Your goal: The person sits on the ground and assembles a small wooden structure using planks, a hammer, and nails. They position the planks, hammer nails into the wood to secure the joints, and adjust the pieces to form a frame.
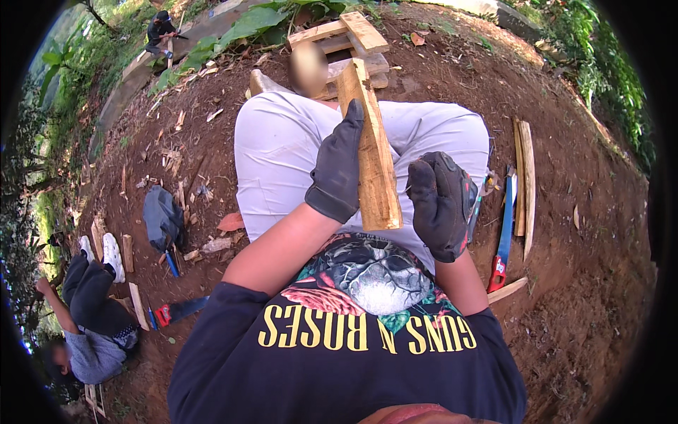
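Over brown soil [572, 240], left fingers [353, 116] clasp wood [376, 169]; right fingers [423, 187] curl beside it, their hold unclear.

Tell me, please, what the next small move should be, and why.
I would probably bring the right hand across to steady the near end of the piece of wood: only the left hand appears to grip it, while the curled right hand is close beside the wood, apart from it.
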Tool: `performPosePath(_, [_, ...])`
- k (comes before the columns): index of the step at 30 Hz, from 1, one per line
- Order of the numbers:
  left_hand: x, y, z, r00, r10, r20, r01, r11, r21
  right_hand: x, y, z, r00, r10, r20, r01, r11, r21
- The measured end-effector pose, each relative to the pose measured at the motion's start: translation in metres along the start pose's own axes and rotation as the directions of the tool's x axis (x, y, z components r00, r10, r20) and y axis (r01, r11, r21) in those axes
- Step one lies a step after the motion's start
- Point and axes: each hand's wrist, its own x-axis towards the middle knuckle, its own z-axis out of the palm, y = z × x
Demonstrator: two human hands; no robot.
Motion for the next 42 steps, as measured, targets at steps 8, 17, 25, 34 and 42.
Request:
performPosePath(8, [0.01, -0.003, -0.001, 0.981, 0.118, -0.154, -0.083, 0.972, 0.219, -0.004, -0.007, 0.01, 0.995, -0.092, -0.027, 0.091, 0.995, -0.032])
performPosePath(17, [0.005, -0.001, 0.003, 0.98, 0.137, -0.141, -0.115, 0.981, 0.153, -0.009, -0.01, 0.019, 0.99, -0.102, -0.103, 0.098, 0.994, -0.04])
performPosePath(25, [-0.001, -0.002, -0.001, 0.994, 0.091, -0.06, -0.084, 0.991, 0.107, -0.019, -0.008, 0.028, 0.996, -0.048, -0.081, 0.051, 0.998, 0.033])
performPosePath(34, [0.013, -0.007, -0.009, 0.894, 0.402, -0.197, -0.221, 0.779, 0.587, -0.035, 0.012, 0.048, 0.974, -0.139, -0.178, 0.126, 0.989, -0.082])
performPosePath(42, [0.012, -0.005, -0.006, 0.834, 0.517, -0.192, -0.274, 0.691, 0.669, -0.031, 0.004, 0.046, 0.982, -0.08, -0.174, 0.069, 0.995, -0.065])
